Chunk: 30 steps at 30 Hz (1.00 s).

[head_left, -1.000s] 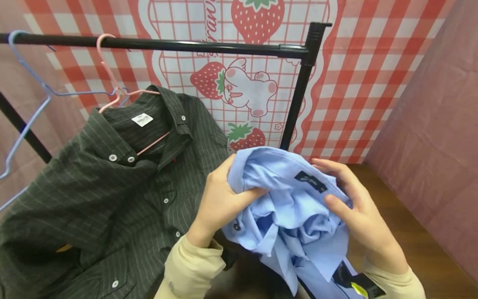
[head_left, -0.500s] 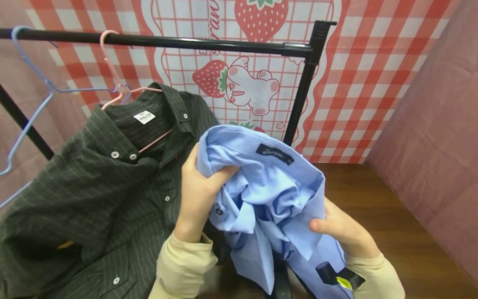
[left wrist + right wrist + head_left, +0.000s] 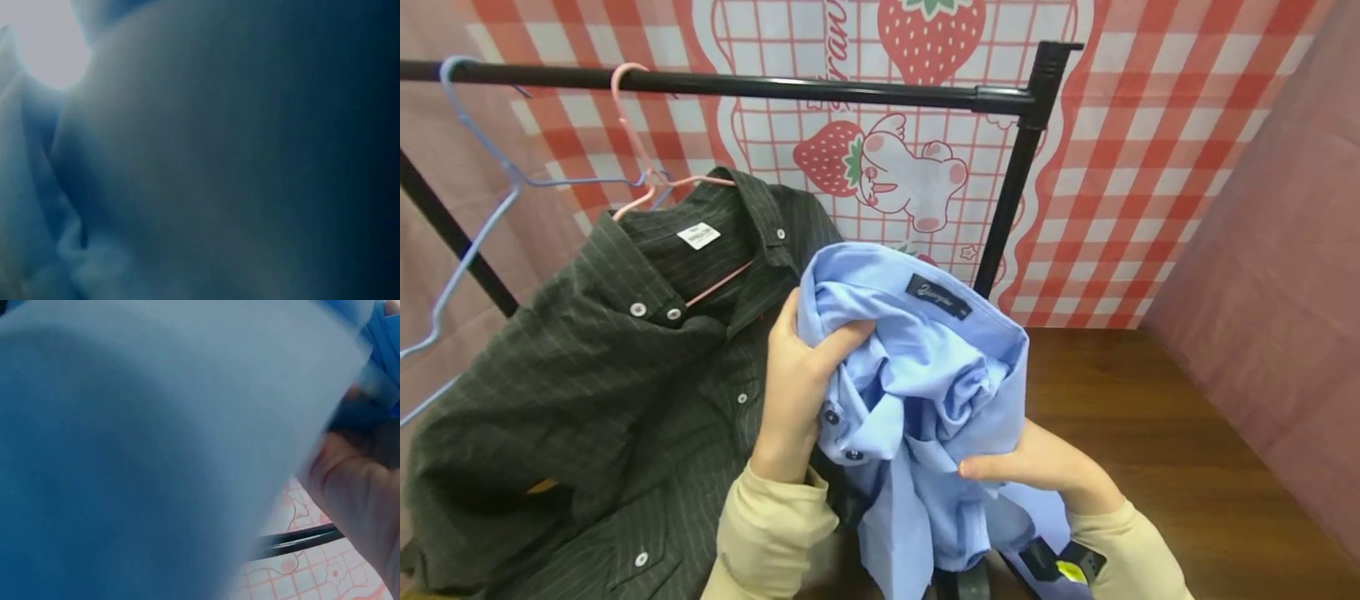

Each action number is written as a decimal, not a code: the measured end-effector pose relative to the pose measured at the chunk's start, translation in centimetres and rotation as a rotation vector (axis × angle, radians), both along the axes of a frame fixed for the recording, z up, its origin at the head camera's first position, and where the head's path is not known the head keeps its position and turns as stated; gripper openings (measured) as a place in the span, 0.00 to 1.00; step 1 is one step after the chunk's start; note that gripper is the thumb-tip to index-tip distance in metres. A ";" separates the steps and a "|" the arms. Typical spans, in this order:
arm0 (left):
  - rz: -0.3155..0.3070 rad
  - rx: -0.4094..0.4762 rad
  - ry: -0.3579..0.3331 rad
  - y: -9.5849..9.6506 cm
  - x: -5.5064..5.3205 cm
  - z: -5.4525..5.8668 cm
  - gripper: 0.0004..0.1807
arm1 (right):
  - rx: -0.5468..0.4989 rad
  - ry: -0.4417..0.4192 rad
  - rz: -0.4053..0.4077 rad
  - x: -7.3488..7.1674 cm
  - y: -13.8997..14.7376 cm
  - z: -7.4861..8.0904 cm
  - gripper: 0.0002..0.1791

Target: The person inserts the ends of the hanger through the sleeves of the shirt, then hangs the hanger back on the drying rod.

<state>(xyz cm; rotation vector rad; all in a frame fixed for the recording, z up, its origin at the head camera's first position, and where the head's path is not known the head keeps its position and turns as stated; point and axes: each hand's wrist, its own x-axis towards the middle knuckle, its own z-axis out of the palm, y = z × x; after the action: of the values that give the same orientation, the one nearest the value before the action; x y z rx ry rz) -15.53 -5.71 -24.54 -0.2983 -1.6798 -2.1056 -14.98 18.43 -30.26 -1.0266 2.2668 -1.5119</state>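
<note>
A light blue shirt (image 3: 917, 350) hangs bunched between both hands, its collar uppermost with a dark label inside and dark buttons at the front. My left hand (image 3: 801, 379) grips the collar's left end, thumb inside and fingers behind the cloth. Lower on the right side, my right hand (image 3: 1045, 462) holds the shirt with its thumb in front; its fingers are hidden behind the fabric. Blurred blue cloth (image 3: 187, 156) fills the left wrist view. In the right wrist view, the right hand (image 3: 359, 487) is partly covered by the shirt (image 3: 219, 394).
A dark striped shirt (image 3: 647, 400) hangs at left on a pink hanger (image 3: 636, 133) from a black rail (image 3: 820, 90). Farther left hangs a blue hanger (image 3: 482, 225). The rack's post (image 3: 1011, 192) stands behind the blue shirt. A brown wooden surface (image 3: 1157, 467) lies at right.
Both hands have brought the blue shirt leftward and up. The right hand has slid from the collar near the label down to the shirt's lower right side.
</note>
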 end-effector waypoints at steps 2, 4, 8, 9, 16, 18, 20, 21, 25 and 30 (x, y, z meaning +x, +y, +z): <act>-0.024 -0.035 -0.017 0.1 -0.1 0.0 0.24 | 0.009 -0.002 -0.067 0.2 -0.2 0.2 0.29; -0.050 -0.071 -0.036 0.1 -0.1 -0.1 0.24 | -0.003 -0.029 -0.128 0.4 -0.4 0.3 0.27; -0.071 -0.146 -0.072 0.0 -0.1 -0.1 0.26 | -0.041 -0.136 -0.213 0.3 -0.7 0.4 0.28; -0.061 -0.172 -0.078 -0.1 -0.2 -0.1 0.27 | -0.055 -0.170 -0.215 0.2 -0.7 0.4 0.28; 0.032 -0.501 -0.132 -0.1 -0.4 -0.2 0.34 | -0.001 -0.306 -0.218 -1.1 -0.9 -0.3 0.30; 0.021 -0.533 -0.127 -0.1 -0.6 -0.3 0.34 | 0.062 -0.268 -0.227 -1.3 -0.8 -0.3 0.30; 0.025 -0.557 -0.118 -0.3 -0.8 -0.4 0.32 | 0.125 -0.210 -0.236 -1.3 -0.6 -0.2 0.30; 0.032 -0.568 -0.110 -0.5 -1.0 -0.5 0.31 | 0.154 -0.180 -0.246 -1.3 -0.5 -0.1 0.31; 0.059 -0.594 -0.098 -0.9 -1.5 -0.7 0.27 | 0.170 -0.102 -0.271 -1.3 -0.2 0.0 0.31; 0.164 -0.697 -0.110 -1.4 -1.9 -0.9 0.20 | 0.075 -0.040 -0.329 -1.7 0.1 0.0 0.34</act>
<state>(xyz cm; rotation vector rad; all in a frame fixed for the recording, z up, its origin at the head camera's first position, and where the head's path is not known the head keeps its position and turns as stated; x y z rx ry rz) -17.44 -7.07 -25.41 -0.2359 -2.3728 -1.3802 -16.68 18.52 -30.23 -0.6189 2.5367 -1.5325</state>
